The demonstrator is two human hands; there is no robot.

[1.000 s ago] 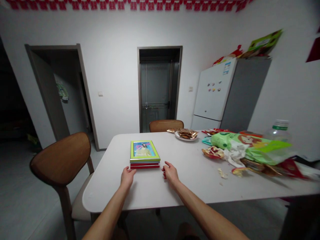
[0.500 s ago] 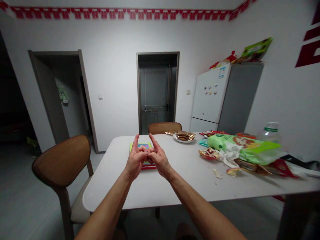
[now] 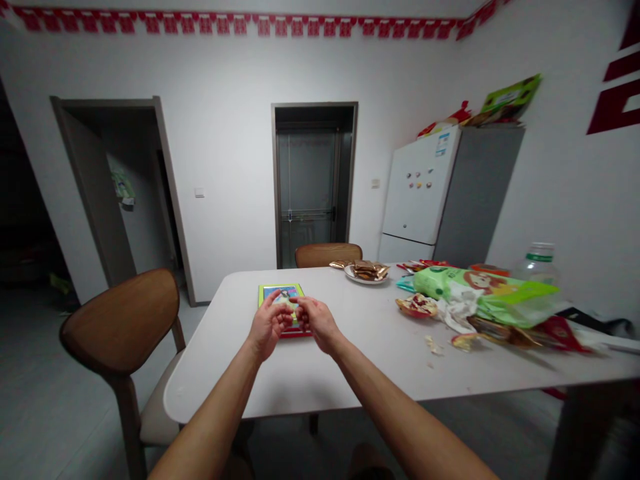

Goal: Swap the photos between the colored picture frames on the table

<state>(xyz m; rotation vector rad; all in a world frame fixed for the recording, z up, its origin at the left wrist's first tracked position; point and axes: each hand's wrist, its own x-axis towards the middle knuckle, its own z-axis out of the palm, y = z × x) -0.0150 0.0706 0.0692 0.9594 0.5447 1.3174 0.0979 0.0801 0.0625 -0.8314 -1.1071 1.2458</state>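
My left hand [image 3: 268, 325] and my right hand [image 3: 318, 323] hover over the white table [image 3: 390, 373], palms turned toward each other. Their fingers are loosely bent and apart, and I see nothing held in either. The fingertips of the two hands come close together; whether they touch is unclear. Behind and below them lies a flat colourful picture board [image 3: 294, 290] with a yellow-green border and a red edge nearest me. The hands cover part of it.
Right of the hands are a plate [image 3: 365, 281] of gold packets, an opened pomegranate [image 3: 417, 305], crumpled tissue [image 3: 457, 310], a green plastic bag [image 3: 520, 305] and a clear jar [image 3: 539, 263]. Wooden chairs stand at the left [image 3: 123, 320] and far side [image 3: 327, 255].
The raised, straight index fingers have come down and bent. The fingers, pressed together between the hands before, have loosened and spread. More of the picture board shows.
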